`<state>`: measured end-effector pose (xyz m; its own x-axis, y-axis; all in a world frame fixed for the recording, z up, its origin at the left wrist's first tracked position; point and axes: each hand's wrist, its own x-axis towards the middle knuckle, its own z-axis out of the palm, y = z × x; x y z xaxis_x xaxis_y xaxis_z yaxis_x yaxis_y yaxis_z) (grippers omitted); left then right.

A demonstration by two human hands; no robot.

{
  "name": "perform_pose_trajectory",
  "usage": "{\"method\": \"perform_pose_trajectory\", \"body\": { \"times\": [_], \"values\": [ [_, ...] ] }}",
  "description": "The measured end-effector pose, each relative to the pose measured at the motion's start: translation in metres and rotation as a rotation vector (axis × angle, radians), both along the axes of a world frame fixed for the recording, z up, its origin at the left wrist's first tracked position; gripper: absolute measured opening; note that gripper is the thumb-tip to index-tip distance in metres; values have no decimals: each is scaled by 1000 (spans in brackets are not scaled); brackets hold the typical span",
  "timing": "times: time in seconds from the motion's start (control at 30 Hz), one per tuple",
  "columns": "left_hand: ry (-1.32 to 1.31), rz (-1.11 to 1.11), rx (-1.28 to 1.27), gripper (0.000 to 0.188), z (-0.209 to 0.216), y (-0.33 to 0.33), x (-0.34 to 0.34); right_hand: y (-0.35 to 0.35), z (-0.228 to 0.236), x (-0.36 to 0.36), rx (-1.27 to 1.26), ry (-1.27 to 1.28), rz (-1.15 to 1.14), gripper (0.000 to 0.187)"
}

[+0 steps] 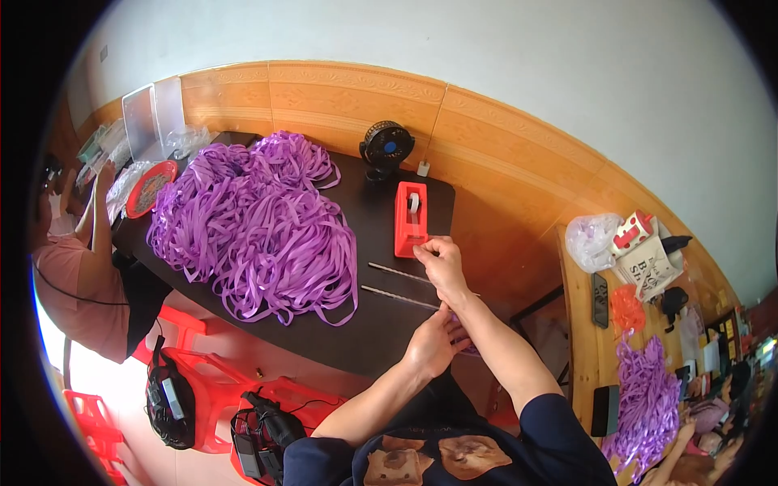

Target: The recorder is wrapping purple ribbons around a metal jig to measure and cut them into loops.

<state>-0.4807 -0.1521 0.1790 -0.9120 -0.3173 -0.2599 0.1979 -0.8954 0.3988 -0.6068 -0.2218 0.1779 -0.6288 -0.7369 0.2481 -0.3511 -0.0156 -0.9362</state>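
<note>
My right hand [442,266] is pinched at the near end of a red tape dispenser [400,223], which carries a roll of tape. Whatever lies between its fingertips is too small to make out. Below it, by the table edge, my left hand [433,344] has its fingers closed on purple ribbon [472,349], mostly hidden behind the hand. Two thin rods [395,296] lie side by side on the dark table [344,344], left of my hands. A large heap of purple ribbons [267,231] covers the middle of the table.
A small black fan [386,147] stands behind the dispenser. At far left a person [93,283] sits near a red tray [151,190]. Red stools [203,381] hold black bags. On the right, a wooden table [582,348] bears more purple ribbons [648,397], a phone and bags; people sit beyond.
</note>
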Motion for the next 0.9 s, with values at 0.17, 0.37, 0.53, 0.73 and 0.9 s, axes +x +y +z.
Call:
{"method": "perform_pose_trajectory", "body": {
  "times": [0.17, 0.37, 0.53, 0.73, 0.9],
  "values": [
    [-49, 13, 26, 52, 3, -1, -3, -2, 2, -15, 27, 142, 56, 14],
    [-92, 0, 8, 70, 8, -1, -5, -2, -16, -50, 268, 385, 63, 13],
    [-79, 2, 21, 60, 0, -1, -5, 40, 24, -71, 200, -129, 462, 13],
    [-97, -2, -16, 65, 9, -2, 0, 93, 51, -84, 374, -157, 781, 14],
    [-102, -14, -49, 72, 11, -1, -1, 95, 31, -92, 462, -17, 862, 11]
  ]
}}
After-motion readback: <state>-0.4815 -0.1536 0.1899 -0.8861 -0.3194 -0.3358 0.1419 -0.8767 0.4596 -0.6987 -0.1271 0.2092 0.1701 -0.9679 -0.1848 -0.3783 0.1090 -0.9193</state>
